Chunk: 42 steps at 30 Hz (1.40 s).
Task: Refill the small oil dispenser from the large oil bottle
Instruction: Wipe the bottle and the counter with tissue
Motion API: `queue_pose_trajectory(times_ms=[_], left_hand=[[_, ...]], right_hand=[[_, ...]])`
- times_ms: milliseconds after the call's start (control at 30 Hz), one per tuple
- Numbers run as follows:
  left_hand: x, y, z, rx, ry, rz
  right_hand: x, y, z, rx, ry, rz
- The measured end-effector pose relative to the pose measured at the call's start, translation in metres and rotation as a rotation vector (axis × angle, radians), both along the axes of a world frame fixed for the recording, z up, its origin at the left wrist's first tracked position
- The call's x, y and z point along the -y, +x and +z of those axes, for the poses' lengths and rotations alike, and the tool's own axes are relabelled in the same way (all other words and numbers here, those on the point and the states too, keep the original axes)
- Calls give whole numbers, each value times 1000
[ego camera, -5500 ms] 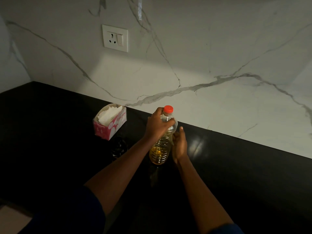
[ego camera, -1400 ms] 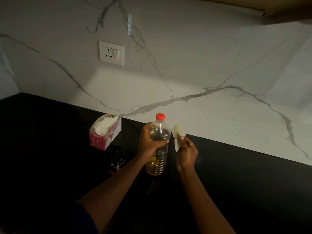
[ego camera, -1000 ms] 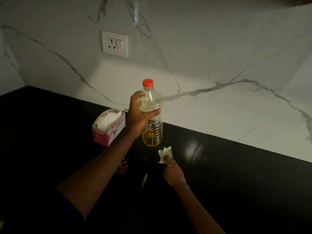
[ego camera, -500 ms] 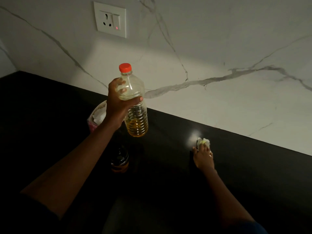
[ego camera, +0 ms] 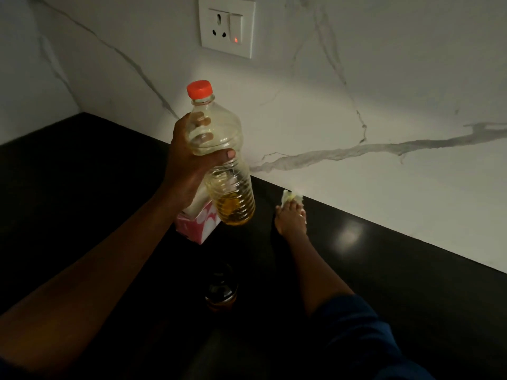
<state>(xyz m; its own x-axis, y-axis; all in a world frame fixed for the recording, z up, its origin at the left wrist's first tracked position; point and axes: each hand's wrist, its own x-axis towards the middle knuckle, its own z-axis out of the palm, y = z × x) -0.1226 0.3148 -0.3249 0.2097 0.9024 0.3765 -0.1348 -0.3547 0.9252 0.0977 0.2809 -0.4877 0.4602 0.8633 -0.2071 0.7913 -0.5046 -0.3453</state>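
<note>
Your left hand (ego camera: 189, 165) grips the bottle (ego camera: 222, 160) at centre frame, lifted off the bench (ego camera: 82, 193), upright with a slight tilt, red cap (ego camera: 200, 88) on and oil only at its bottom. Your right hand (ego camera: 291, 218) presses a tissue (ego camera: 291, 196) flat on the bench by the wall. The dispenser (ego camera: 221, 289) stands low centre, below the tissue box (ego camera: 199, 224)
</note>
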Motion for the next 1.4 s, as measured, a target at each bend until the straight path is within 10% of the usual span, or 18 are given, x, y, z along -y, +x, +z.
queue_pose_trajectory(times_ms=[300,867,1400], left_hand=[[-13,17,8,107,-26,-72],[21,37,5,109,-57,-110],[16,38,2,35,-2,-35]], right_hand=[[10,-50,1,122,79,339],[191,75,-20,138,-67,-751],[56,-90,-5,-31,41,502]])
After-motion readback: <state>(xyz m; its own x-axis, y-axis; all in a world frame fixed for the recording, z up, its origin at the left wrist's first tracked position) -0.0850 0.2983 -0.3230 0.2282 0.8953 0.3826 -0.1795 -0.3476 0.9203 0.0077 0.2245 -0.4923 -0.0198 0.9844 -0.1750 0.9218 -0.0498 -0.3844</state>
